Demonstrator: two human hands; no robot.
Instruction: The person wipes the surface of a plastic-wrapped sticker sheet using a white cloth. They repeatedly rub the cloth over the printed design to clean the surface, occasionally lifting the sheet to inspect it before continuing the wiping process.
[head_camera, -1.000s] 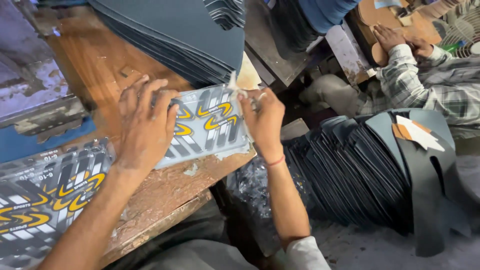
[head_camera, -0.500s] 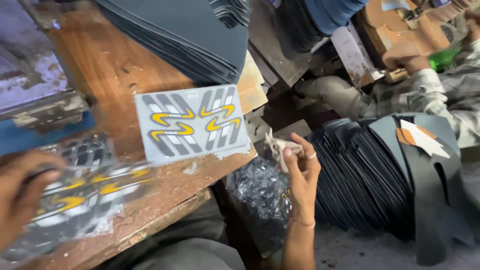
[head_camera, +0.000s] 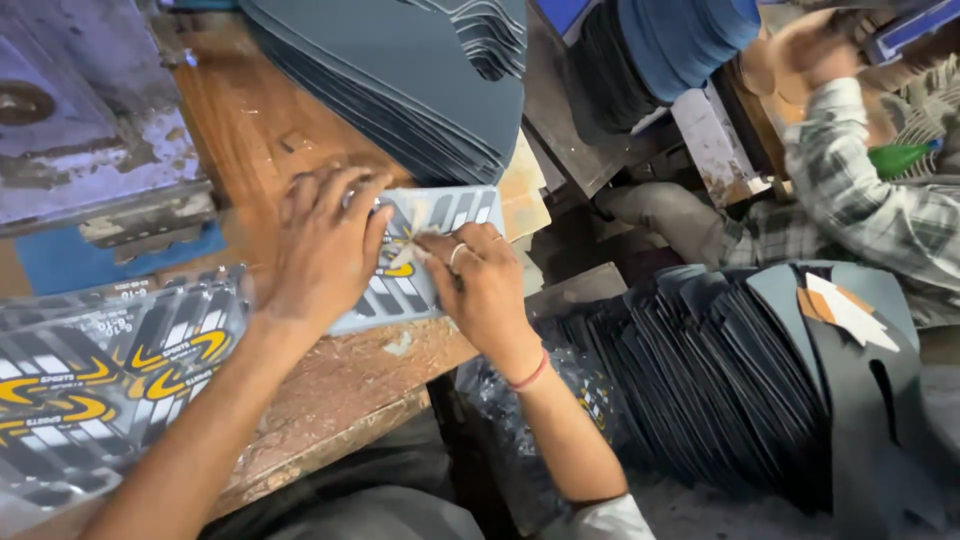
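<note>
Grey rectangular sticker sheet with yellow and white stripes lay flat on the worn wooden bench, long axis left-right, pinned under the splayed left hand; the right hand, nearer its right end, pinched 1 pale strip

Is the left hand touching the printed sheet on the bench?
Touching. The head view shows the left hand lying flat on the printed sheet, fingers spread over its upper left part, with no gap visible. The right hand rests on it too.
</note>
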